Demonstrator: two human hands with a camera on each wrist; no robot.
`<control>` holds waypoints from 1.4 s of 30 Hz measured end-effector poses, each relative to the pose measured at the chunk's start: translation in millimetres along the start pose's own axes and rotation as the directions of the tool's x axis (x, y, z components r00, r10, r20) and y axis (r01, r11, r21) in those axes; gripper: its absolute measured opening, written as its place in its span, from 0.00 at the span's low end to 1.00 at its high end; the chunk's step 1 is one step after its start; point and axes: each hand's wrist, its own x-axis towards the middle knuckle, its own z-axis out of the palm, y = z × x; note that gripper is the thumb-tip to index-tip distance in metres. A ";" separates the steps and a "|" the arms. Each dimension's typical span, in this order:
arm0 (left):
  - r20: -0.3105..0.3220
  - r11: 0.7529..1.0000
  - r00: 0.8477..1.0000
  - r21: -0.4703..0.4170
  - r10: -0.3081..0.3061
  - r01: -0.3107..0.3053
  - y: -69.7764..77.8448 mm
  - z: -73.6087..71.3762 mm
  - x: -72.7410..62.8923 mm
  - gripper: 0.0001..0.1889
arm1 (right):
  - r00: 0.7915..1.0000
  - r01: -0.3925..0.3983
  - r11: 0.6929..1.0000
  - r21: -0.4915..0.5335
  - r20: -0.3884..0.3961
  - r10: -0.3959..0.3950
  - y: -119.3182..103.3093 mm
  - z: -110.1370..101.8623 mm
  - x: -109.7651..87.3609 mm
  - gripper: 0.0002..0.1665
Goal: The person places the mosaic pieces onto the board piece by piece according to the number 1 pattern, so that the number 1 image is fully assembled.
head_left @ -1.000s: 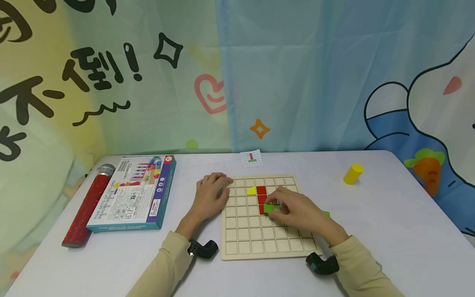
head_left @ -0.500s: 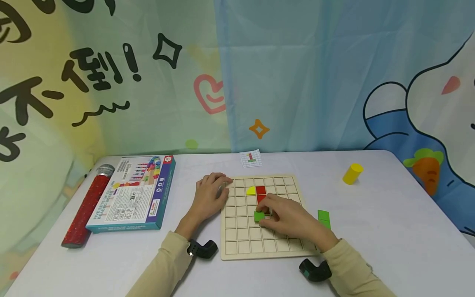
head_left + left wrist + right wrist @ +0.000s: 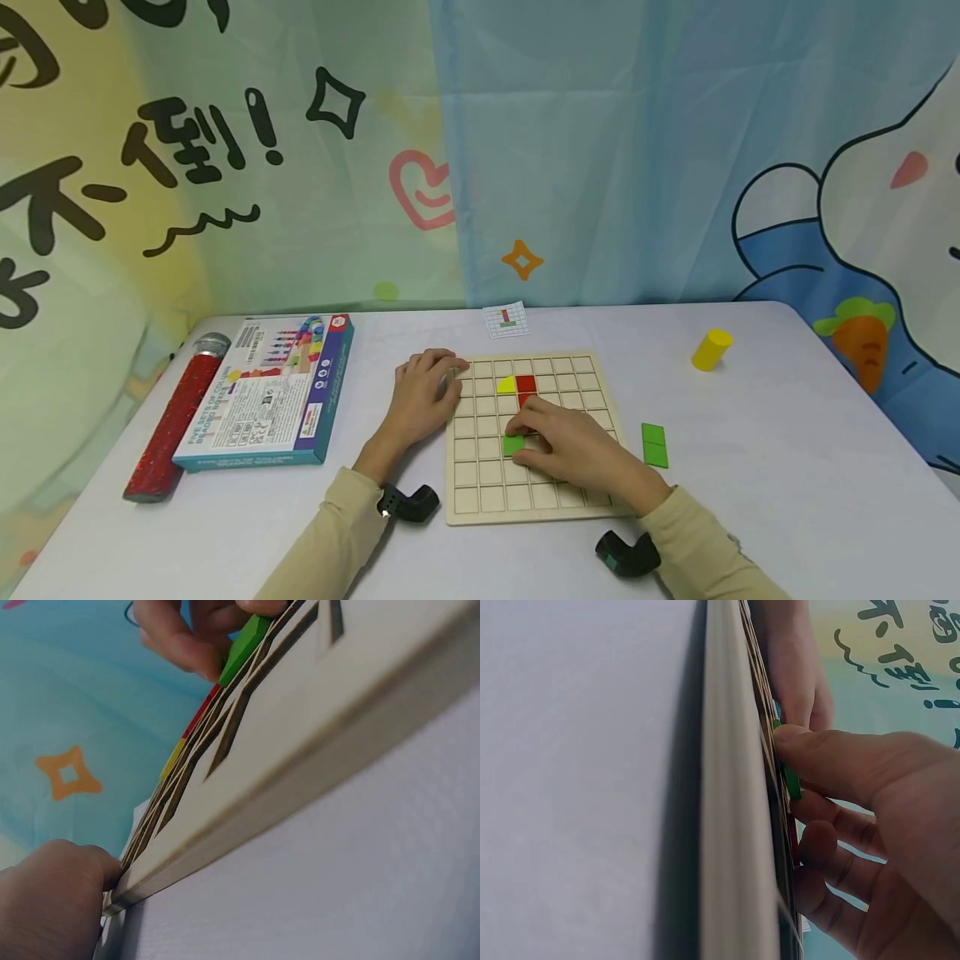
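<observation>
Green against pale wood, the tile (image 3: 513, 445) is best squared to the grid lines of the wooden board (image 3: 480, 500), then pressed evenly, without the red strip (image 3: 527, 385) being nudged. It is pinched between thumb and fingers of the right hand (image 3: 577, 450), near the board's middle. The far left corner is touched by the left hand (image 3: 426, 392); whether it is gripped cannot be told. On the tile, straight edges are seen, partly hidden by the fingers.

Two hands (image 3: 426, 393) (image 3: 573, 443), two wrist cameras (image 3: 412, 504) (image 3: 628, 557), one board (image 3: 480, 498), one yellow tile (image 3: 507, 384), two visible red squares (image 3: 527, 383), three visible green squares (image 3: 653, 435), one cylinder (image 3: 712, 351), one card (image 3: 506, 320), one box (image 3: 255, 400) and one tube (image 3: 176, 417) share one worktop (image 3: 787, 467).
</observation>
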 end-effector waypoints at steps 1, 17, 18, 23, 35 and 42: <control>0.000 1.000 1.000 0.001 0.000 0.000 -0.2 0.2 0.0 0.12 | 1.000 -0.001 1.000 -0.001 -0.001 0.001 0.0 0.6 0.0 0.15; 0.008 1.000 1.000 -0.005 -0.003 0.003 -0.1 0.3 0.0 0.13 | 1.000 -0.023 1.000 0.004 -0.003 0.023 -0.3 2.4 -0.4 0.11; 0.009 1.000 1.000 -0.006 -0.003 0.003 -0.2 0.2 0.1 0.13 | 1.000 -0.020 1.000 0.003 -0.004 0.020 -0.3 2.4 -0.4 0.11; 0.014 1.000 1.000 -0.004 -0.009 0.009 -0.9 0.3 0.1 0.13 | 1.000 -0.008 1.000 0.008 -0.002 0.008 -0.5 2.5 -0.1 0.11; 0.009 1.000 1.000 -0.004 -0.006 0.006 -0.5 -0.6 0.4 0.13 | 1.000 -0.023 1.000 0.004 0.002 0.023 -0.3 2.5 0.8 0.12; 0.009 1.000 1.000 -0.005 -0.008 0.008 0.6 -0.8 0.2 0.12 | 1.000 -0.031 0.999 0.015 0.004 0.031 -1.0 3.3 0.6 0.13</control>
